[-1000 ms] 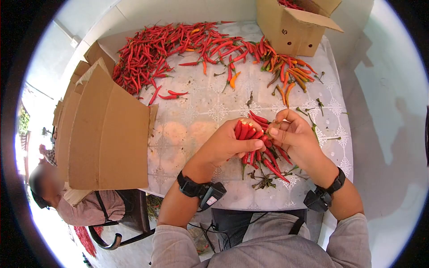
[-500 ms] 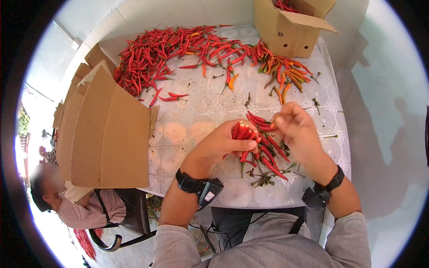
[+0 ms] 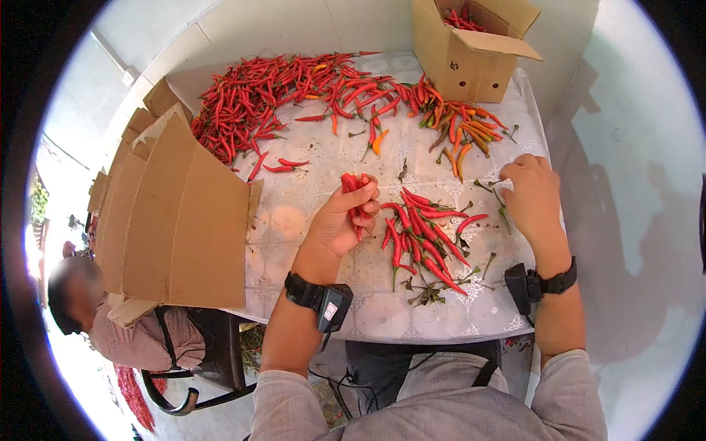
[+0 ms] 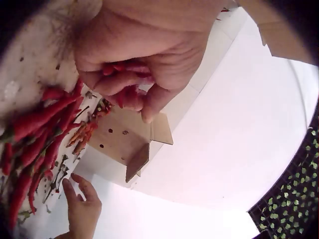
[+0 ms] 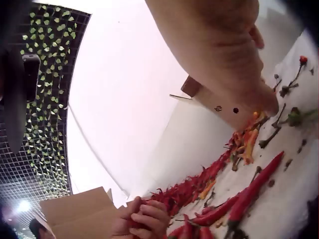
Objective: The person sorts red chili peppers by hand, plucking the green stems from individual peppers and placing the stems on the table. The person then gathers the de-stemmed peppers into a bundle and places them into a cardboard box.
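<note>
The left hand (image 3: 343, 220) grips a bundle of red chilies (image 3: 356, 192), thumb across them, above the cloth left of a small pile of stemmed red chilies (image 3: 421, 234). In the left wrist view, red tips show between the curled fingers of the left hand (image 4: 144, 55). The right hand (image 3: 533, 192) is over the cloth's right side, beside loose green stems (image 3: 503, 213), its fingers loosely bent and no chili seen in it. The right wrist view shows the right hand (image 5: 224, 55) with its fingertips low near the stems.
A large heap of red chilies (image 3: 254, 95) lies along the back left, with orange and greenish ones (image 3: 471, 126) at the back right. An open carton (image 3: 471, 62) holding chilies stands behind. Cardboard (image 3: 184, 213) stands at the left edge, with a seated person (image 3: 147, 342) beyond.
The hands have moved apart: the left hand leftward and up with its chilies, the right hand rightward. The small pile between them is now uncovered.
</note>
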Motion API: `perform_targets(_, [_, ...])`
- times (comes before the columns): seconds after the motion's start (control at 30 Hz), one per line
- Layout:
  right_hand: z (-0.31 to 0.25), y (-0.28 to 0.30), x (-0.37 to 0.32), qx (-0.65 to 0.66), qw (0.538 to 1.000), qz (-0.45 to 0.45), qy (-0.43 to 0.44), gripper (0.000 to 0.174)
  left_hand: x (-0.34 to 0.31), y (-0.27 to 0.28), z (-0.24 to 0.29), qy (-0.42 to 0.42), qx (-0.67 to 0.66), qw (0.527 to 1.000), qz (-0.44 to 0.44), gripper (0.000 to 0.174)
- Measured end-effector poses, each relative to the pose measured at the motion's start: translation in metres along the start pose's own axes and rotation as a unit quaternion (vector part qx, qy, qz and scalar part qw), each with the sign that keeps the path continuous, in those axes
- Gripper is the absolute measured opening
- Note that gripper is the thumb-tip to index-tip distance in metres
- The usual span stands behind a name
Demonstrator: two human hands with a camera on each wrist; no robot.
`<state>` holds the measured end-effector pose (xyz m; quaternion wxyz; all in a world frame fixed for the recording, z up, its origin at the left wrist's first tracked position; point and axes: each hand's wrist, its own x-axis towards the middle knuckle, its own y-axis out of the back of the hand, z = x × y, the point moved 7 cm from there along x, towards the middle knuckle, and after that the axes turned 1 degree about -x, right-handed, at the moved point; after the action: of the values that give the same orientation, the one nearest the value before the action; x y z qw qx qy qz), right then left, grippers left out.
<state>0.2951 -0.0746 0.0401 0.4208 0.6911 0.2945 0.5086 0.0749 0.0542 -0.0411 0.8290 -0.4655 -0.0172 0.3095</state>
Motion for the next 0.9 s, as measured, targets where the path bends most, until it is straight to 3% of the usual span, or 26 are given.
perform_targets(0.07, [-0.012, 0.001, 0.002, 0.068, 0.997, 0.000, 0.045, 0.016, 0.003, 0.003, 0.000, -0.002, -0.016, 1.000, -0.019, 0.016])
perform_targets(0.13, [-0.045, -0.007, -0.009, 0.257, 0.943, -0.138, 0.163, 0.017, 0.003, 0.003, -0.001, 0.007, -0.031, 0.999, -0.033, 0.014])
perform_targets(0.33, [-0.063, -0.026, -0.024, 0.211, 0.920, -0.260, 0.201, 0.015, -0.002, -0.007, -0.003, 0.013, 0.007, 1.000, 0.020, 0.013])
perform_targets(0.47, [-0.059, -0.018, -0.017, 0.212, 0.936, -0.228, 0.166, 0.014, -0.002, -0.012, -0.006, 0.024, 0.017, 1.000, -0.006, 0.015])
perform_targets(0.53, [-0.049, -0.007, -0.005, 0.285, 0.941, -0.171, 0.069, 0.013, -0.003, -0.015, -0.009, 0.041, 0.040, 0.998, -0.006, 0.014])
perform_targets(0.57, [-0.052, -0.008, -0.004, 0.286, 0.940, -0.172, 0.073, 0.013, -0.003, -0.016, -0.010, 0.037, 0.039, 0.999, -0.005, 0.014])
perform_targets(0.63, [-0.050, -0.011, -0.006, 0.443, 0.880, -0.169, -0.017, 0.012, -0.003, -0.025, -0.010, 0.016, 0.113, 0.993, -0.038, 0.015])
perform_targets(0.67, [-0.055, -0.015, -0.009, 0.443, 0.880, -0.170, -0.015, 0.012, -0.005, -0.025, -0.011, 0.011, 0.149, 0.989, -0.005, 0.016])
perform_targets(0.73, [-0.066, -0.027, -0.017, 0.640, 0.747, -0.162, -0.074, 0.012, -0.010, -0.038, -0.013, 0.003, 0.178, 0.984, -0.013, 0.017])
perform_targets(0.87, [-0.080, -0.021, -0.021, 0.641, 0.759, -0.110, -0.046, 0.012, -0.011, -0.042, -0.023, 0.005, 0.248, 0.967, -0.052, 0.021])
perform_targets(0.9, [-0.083, -0.013, -0.020, 0.600, 0.796, -0.078, 0.000, 0.011, -0.012, -0.048, -0.027, 0.019, 0.264, 0.961, -0.083, 0.021])
